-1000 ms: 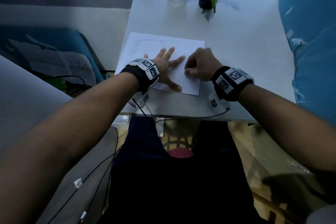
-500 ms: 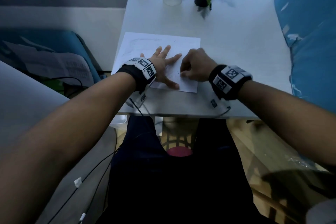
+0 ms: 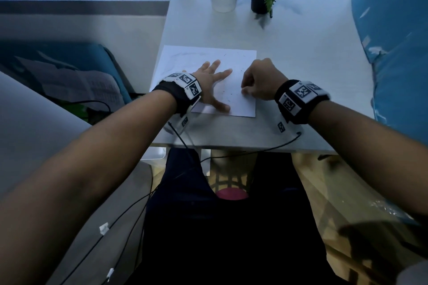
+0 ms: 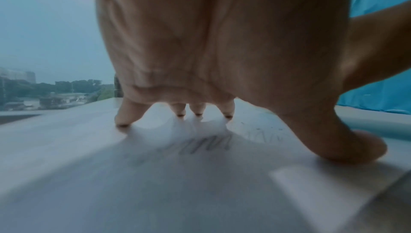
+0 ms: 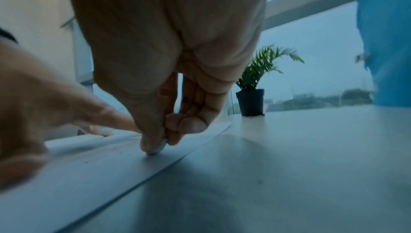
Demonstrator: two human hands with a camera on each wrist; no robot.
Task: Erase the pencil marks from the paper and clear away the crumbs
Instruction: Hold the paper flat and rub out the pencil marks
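The paper [image 3: 208, 65] is pinned at the worktop's [image 3: 301, 53] 7 o'clock by the spread left hand [image 3: 212, 83]; an eraser [image 5: 159, 148] is pinched by the right hand [image 3: 259, 83]. Pencil marks [image 4: 200, 144] and crumbs [image 3: 228, 96] remain.

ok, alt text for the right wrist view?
Right hand pinches a small eraser against the paper, with crumbs scattered nearby. The left hand presses on the sheet; a potted plant stands at the table's far edge.

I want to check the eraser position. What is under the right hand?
Under the right hand lies the paper, with a small eraser pinched at the fingertips, touching it. Any marks beneath the eraser are covered.
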